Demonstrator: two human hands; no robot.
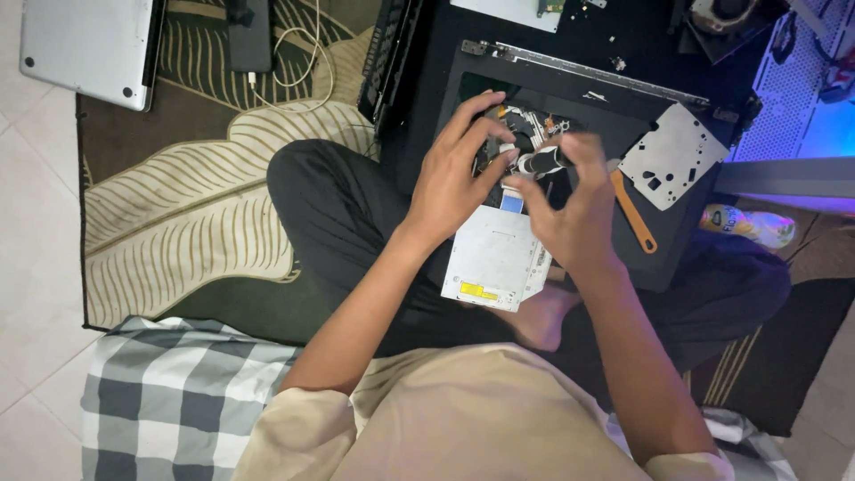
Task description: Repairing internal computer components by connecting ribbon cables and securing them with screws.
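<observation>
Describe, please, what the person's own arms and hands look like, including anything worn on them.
Both the left hand and the right hand are bare: no gloves, and no rings, watch or bracelet that the picture shows. The forearms are uncovered up to the elbows. Short, loose sleeves of a pale beige shirt cover the upper arms. No markings can be made out in the dim light.

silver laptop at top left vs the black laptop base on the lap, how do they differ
The silver laptop is closed and lies untouched on the floor, half on the rug; the black laptop base is opened up, parts exposed, with the left hand and right hand working on it. Both are flat and rectangular.
</observation>
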